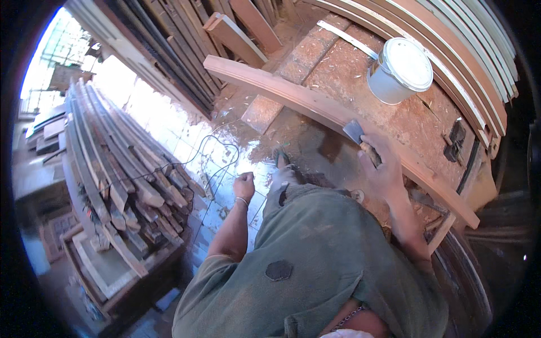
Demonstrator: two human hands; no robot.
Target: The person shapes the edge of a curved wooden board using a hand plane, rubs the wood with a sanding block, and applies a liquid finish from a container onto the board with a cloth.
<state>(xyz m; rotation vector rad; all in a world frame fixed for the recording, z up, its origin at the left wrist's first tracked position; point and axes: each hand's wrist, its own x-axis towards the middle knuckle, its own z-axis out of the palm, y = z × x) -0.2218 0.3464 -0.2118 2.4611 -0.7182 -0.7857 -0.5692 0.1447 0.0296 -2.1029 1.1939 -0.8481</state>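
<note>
My right hand (385, 166) is wrapped round the handle of a putty knife (354, 132) with a wide grey blade. The blade lies at the near edge of a long reddish wooden beam (293, 94); whether it presses on the wood I cannot tell. The beam runs aslant in front of me, across a dusty workbench (341, 62). Away from the work, my left hand (244, 187) hangs closed in a fist over the tiled floor, a bracelet at its wrist. Nothing shows in its fingers.
A white lidded bucket (401, 72), a pale strip (348, 39) and a dark hand plane (454, 141) are on the bench. Long boards (451, 50) line its far right. Stacked wood (124, 169) fills the left. A black cable (217, 147) loops over the floor.
</note>
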